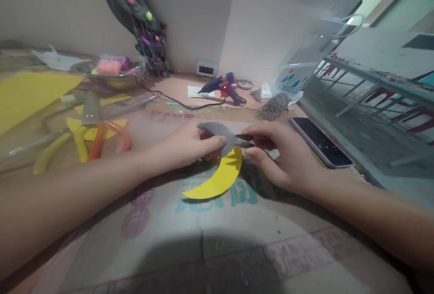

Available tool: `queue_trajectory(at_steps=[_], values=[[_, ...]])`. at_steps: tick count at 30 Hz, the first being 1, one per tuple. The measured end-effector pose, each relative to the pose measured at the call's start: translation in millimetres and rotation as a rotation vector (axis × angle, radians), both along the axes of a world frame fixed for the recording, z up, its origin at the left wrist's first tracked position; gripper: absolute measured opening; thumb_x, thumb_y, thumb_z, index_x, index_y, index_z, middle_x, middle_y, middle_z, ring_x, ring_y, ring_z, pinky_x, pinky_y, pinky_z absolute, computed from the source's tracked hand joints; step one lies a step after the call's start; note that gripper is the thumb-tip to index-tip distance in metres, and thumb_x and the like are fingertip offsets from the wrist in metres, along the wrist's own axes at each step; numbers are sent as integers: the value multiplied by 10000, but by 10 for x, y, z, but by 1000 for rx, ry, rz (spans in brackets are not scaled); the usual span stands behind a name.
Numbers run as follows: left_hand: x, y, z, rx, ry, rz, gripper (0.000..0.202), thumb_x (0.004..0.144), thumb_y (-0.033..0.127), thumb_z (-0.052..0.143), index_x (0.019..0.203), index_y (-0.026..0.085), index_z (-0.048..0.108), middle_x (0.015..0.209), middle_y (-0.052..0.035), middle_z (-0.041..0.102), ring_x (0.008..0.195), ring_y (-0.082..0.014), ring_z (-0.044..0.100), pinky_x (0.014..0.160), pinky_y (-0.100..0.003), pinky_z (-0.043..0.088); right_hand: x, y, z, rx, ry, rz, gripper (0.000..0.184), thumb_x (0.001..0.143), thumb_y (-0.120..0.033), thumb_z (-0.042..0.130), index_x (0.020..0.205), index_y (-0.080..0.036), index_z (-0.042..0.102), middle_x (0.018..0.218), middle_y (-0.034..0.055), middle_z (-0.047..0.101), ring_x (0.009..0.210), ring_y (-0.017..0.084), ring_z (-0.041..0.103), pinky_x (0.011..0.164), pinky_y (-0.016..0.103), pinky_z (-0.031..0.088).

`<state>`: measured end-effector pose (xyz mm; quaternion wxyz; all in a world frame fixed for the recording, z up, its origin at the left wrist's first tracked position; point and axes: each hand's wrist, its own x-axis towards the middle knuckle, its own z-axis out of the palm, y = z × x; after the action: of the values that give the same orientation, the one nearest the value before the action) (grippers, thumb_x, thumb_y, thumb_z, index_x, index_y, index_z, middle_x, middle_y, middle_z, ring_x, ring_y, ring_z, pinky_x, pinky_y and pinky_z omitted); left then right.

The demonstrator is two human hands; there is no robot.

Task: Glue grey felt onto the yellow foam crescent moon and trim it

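Note:
My left hand [208, 145] pinches a grey fuzzy curved piece [220, 132], thumb on top. Below it extends a yellow paper crescent [217, 179], its pointed tip toward the lower left; whether the two are joined I cannot tell. My right hand [276, 151] is closed on small dark snips [244, 140], whose tips meet the right edge of the grey piece. My fingers partly hide the snips. Both hands are over a printed board [162, 221].
A blue glue gun [222, 87] with a red light rests behind, its cord trailing left. Grey yarn [274, 106] and a phone [322, 142] lie right. Orange-handled pliers [98, 142], yellow sheets [34, 95] and a bowl [117, 79] are left. The table edge runs along the right.

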<state>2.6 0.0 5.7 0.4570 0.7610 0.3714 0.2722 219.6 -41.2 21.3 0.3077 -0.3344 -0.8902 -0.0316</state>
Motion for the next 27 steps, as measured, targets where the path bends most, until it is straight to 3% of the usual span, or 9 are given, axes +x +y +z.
queue_trajectory(at_steps=[4, 9, 15, 22, 27], values=[[-17, -4, -1, -29, -19, 43, 337, 859, 342, 510, 568, 174, 502, 517, 25, 503, 469, -87, 455, 445, -199, 345, -23, 2, 19, -162, 218, -38, 180, 852, -307, 619, 952, -181, 538, 751, -2, 562, 604, 104, 489, 535, 227, 397], [-37, -37, 21, -82, -53, 164, 370, 869, 438, 518, 621, 165, 549, 528, 16, 541, 453, -93, 466, 415, -196, 346, -100, 68, 70, -554, 286, -176, 230, 847, -318, 575, 674, -169, 555, 575, -27, 485, 529, 93, 427, 486, 224, 323], [-33, -41, 28, -45, -93, 132, 394, 880, 498, 506, 689, 165, 591, 559, 13, 555, 483, -102, 481, 437, -198, 367, -172, 108, -10, -1006, 557, -77, 280, 817, -392, 605, 653, -180, 526, 568, -45, 446, 510, 85, 399, 488, 235, 315], [-30, 16, 21, 105, -52, 28, 364, 891, 472, 499, 801, 164, 670, 830, -42, 679, 760, -162, 619, 631, -228, 464, -145, 146, -114, -1077, 786, -16, 368, 802, -475, 653, 678, -200, 441, 540, -80, 344, 475, 74, 321, 455, 232, 257], [-4, 3, -5, 140, -44, 44, 232, 857, 371, 557, 818, 165, 657, 828, -25, 649, 748, -147, 582, 628, -225, 446, -145, 157, -129, -1035, 769, -30, 369, 803, -471, 648, 673, -201, 434, 542, -80, 339, 477, 73, 335, 450, 225, 278]])
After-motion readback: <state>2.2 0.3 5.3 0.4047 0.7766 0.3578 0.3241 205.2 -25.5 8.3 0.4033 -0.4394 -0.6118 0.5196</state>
